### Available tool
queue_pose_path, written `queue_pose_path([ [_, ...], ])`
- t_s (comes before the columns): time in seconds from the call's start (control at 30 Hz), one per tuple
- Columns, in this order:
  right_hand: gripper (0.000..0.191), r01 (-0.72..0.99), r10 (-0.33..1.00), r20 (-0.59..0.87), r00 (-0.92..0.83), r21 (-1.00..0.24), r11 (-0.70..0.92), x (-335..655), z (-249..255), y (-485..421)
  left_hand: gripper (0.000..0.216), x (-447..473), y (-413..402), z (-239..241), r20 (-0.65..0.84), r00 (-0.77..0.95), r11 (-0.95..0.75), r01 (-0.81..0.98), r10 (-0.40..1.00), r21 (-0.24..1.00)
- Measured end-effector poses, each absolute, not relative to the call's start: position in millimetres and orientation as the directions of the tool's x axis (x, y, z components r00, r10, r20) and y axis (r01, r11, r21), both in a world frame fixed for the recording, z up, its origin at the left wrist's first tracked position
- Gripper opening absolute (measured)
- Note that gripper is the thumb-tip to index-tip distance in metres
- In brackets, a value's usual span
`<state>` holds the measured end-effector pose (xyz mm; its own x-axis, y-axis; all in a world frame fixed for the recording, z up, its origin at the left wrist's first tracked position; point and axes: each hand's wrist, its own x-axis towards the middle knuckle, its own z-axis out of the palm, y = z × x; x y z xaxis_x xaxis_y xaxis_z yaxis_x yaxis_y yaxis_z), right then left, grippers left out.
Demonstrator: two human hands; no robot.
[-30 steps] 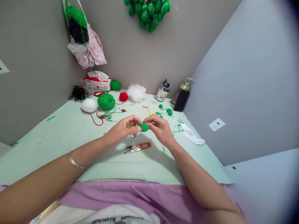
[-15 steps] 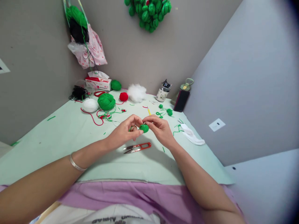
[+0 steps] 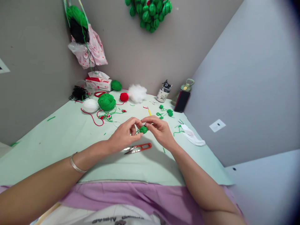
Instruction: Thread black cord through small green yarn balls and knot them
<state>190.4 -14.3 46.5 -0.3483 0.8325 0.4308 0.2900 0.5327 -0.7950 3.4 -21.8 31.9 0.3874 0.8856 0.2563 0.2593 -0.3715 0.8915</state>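
Between my two hands is a small green crocheted ball (image 3: 143, 129), held above the table. The fingers and thumb of my left hand (image 3: 127, 131) are closed around its left side. My right hand (image 3: 158, 129) pinches at its upper right edge; dark thread shows near those fingertips, though I cannot make out whether a needle is there. Just below the hands lie thread snips (image 3: 140, 148) with an orange handle, blades pointing left. Behind my right hand a crochet hook with a yellow handle (image 3: 149, 112) rests on the table.
On the left are a green yarn ball (image 3: 107, 102), a white yarn ball (image 3: 90, 106) and a tissue box (image 3: 98, 83). White stuffing (image 3: 137, 93) and a red yarn ball (image 3: 124, 97) sit at the back. A phone (image 3: 182, 101) leans against a bottle at right, behind white cloth (image 3: 192, 136).
The green ball has been turned and shifted slightly left and down in my fingers. My left hand has dropped a little, now covering part of the snips' blades.
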Motion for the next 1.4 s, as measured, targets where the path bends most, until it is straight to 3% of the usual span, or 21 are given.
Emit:
queue_pose_path([
  [0.23, 0.017, 0.283, 0.829, 0.430, -0.358, -0.796, 0.535, 190.9, 46.4, -14.0, 0.021, 3.3, -21.0, 33.6, 0.189, 0.400, -0.328, 0.316, 0.897, 0.890],
  [0.5, 0.019, 0.294, 0.825, 0.458, -0.331, -0.781, 0.552, 191.1, 45.6, -13.2, 0.023, 1.1, -18.0, 29.0, 0.183, 0.408, -0.287, 0.210, 0.894, 0.935],
  [0.83, 0.025, 0.352, 0.738, 0.551, -0.390, -0.651, 0.672, 189.5, 44.7, -19.2, 0.025, -4.1, -7.5, 28.3, 0.161, 0.438, -0.189, 0.020, 0.884, 0.982],
  [0.97, 0.018, 0.403, 0.668, 0.600, -0.440, -0.533, 0.744, 190.1, 42.8, -19.5, 0.024, -5.1, -4.6, 28.2, 0.131, 0.478, -0.134, -0.028, 0.868, 0.991],
  [1.13, 0.017, 0.521, 0.643, 0.621, -0.448, -0.403, 0.752, 190.6, 39.2, -17.4, 0.026, -3.3, -3.8, 25.4, 0.094, 0.493, -0.134, 0.048, 0.865, 0.990],
  [1.3, 0.020, 0.548, 0.548, 0.732, -0.405, -0.285, 0.786, 188.1, 44.0, -31.6, 0.026, -3.6, -5.2, 27.0, 0.112, 0.462, -0.189, 0.124, 0.880, 0.974],
  [1.4, 0.020, 0.491, 0.582, 0.701, -0.411, -0.368, 0.790, 183.8, 50.2, -41.6, 0.022, -5.5, -3.7, 25.6, 0.146, 0.409, -0.237, 0.181, 0.901, 0.955],
])
